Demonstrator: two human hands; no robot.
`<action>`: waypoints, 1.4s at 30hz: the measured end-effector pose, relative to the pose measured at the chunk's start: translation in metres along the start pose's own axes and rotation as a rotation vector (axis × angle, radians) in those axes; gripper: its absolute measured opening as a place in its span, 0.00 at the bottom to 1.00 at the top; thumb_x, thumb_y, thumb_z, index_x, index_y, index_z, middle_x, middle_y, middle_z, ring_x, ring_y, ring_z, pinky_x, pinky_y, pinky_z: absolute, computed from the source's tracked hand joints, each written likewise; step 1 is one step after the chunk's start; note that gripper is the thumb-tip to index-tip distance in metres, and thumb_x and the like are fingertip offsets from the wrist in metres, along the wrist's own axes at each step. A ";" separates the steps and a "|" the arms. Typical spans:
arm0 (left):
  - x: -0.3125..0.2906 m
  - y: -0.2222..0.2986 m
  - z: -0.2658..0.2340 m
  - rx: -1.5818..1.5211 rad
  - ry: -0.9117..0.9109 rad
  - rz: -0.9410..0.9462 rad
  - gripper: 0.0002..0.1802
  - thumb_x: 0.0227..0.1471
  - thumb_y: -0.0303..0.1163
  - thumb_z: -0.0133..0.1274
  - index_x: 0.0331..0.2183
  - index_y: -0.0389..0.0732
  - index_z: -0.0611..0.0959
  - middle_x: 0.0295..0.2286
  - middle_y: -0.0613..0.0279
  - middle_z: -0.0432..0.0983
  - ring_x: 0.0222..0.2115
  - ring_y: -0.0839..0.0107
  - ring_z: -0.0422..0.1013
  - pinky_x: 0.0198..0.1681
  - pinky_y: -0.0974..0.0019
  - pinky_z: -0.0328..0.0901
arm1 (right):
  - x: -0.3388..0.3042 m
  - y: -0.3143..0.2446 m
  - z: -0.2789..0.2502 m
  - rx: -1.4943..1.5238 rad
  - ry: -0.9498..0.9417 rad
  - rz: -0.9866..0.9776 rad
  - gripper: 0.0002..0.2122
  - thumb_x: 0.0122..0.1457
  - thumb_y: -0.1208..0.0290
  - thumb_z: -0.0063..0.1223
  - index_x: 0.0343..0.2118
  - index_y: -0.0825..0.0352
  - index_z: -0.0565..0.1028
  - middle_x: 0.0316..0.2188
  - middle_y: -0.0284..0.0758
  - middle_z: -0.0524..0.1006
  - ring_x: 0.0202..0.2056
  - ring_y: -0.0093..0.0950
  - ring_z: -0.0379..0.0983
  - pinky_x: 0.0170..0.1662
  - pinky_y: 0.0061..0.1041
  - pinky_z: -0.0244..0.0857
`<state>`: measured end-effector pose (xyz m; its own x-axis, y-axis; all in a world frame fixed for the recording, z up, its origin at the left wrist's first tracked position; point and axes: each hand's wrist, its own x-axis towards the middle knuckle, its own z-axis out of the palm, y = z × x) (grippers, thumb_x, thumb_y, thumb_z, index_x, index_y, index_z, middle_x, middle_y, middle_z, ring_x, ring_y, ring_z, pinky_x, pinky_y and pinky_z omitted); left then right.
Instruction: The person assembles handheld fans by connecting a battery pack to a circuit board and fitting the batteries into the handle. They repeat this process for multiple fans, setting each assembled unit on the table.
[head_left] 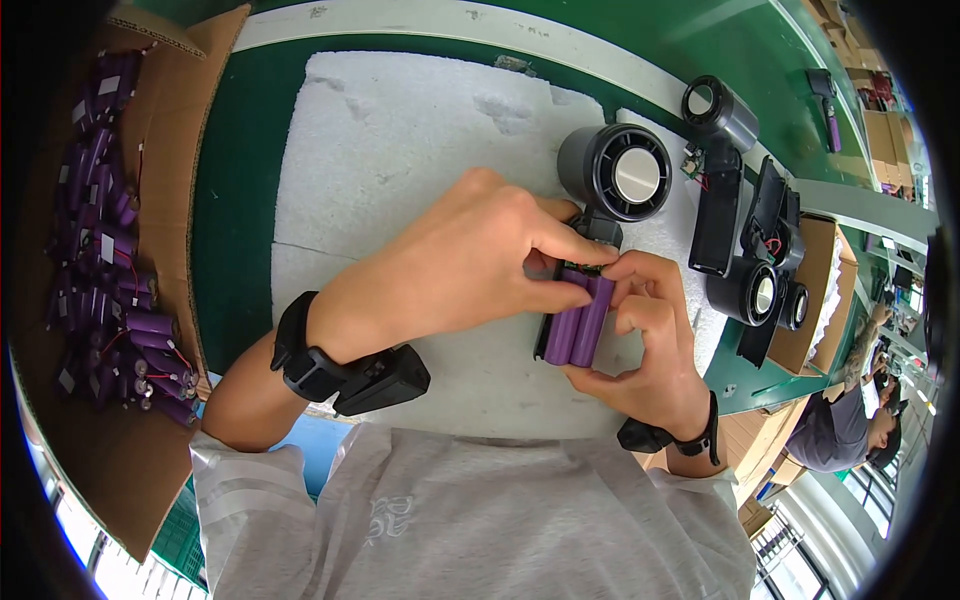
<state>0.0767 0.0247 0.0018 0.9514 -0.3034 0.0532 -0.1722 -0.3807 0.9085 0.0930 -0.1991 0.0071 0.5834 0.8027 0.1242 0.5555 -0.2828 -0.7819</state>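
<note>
A black handheld fan (pixel 580 177) with a round head and silver hub lies before me, its handle opened. Two purple cylindrical cells, a battery pack (pixel 577 325), sit in the handle, with a bit of green circuit board showing above them. My left hand (pixel 490 245) reaches across from the left. Its thumb presses on the pack's upper end and its index finger lies at the board. My right hand (pixel 655 345) grips the handle from the right, fingertips at the pack's top and bottom ends. Whatever lies between the fingertips is hidden.
A white foam sheet (pixel 400 130) covers the green bench (pixel 235 200). At left, a cardboard box (pixel 170 220) holds many purple battery packs (pixel 110 250). More opened fans (pixel 718 200) lie at right, beside a small carton (pixel 808 300). A person (pixel 840 430) sits farther right.
</note>
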 end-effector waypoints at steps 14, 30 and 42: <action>0.000 -0.004 -0.001 -0.007 -0.035 -0.012 0.26 0.30 0.27 0.71 0.39 0.43 0.86 0.33 0.52 0.81 0.28 0.57 0.78 0.31 0.68 0.70 | 0.000 -0.002 0.004 0.014 0.010 0.032 0.30 0.34 0.84 0.71 0.36 0.59 0.61 0.48 0.45 0.62 0.32 0.26 0.67 0.36 0.27 0.65; 0.003 -0.001 0.004 -0.010 0.028 0.007 0.25 0.31 0.25 0.70 0.39 0.43 0.86 0.37 0.51 0.81 0.30 0.63 0.79 0.34 0.69 0.73 | -0.010 -0.006 0.007 0.001 0.153 0.252 0.35 0.29 0.78 0.76 0.46 0.64 0.67 0.48 0.44 0.62 0.47 0.40 0.67 0.43 0.33 0.69; -0.001 -0.009 0.003 -0.153 0.020 -0.016 0.23 0.34 0.30 0.68 0.40 0.44 0.86 0.28 0.57 0.81 0.24 0.64 0.77 0.31 0.66 0.70 | -0.004 -0.019 0.003 -0.149 0.059 0.162 0.36 0.32 0.78 0.74 0.51 0.65 0.72 0.48 0.42 0.65 0.41 0.36 0.70 0.43 0.33 0.69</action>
<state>0.0763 0.0260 -0.0074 0.9589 -0.2800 0.0448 -0.1171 -0.2472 0.9619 0.0781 -0.1954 0.0197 0.7032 0.7097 0.0429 0.5305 -0.4836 -0.6963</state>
